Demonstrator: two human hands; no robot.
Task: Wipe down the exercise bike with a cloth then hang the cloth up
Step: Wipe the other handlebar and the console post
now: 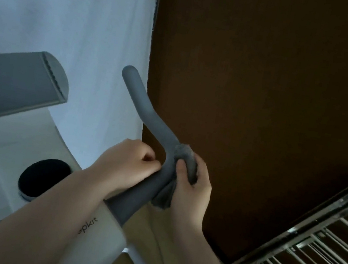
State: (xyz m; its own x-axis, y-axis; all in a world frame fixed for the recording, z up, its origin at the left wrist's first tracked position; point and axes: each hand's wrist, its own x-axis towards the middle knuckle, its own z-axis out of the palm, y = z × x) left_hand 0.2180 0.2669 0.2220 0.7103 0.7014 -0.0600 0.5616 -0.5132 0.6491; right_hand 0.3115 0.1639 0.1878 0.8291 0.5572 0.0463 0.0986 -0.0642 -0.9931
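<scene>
Cloth: the grey cloth is bunched against the right side of the handlebar, at its bend.
Right hand: the right hand has its fingers curled round the cloth.
Left hand: the left hand is curled on the bar from the other side.
Bar axis: it runs up-left from the hands, so a wiping stroke would likely follow it.
Drying rack: the drying rack stands lower right, nearer the right hand.

cloth on handlebar btwn hands, rack to right.
</scene>
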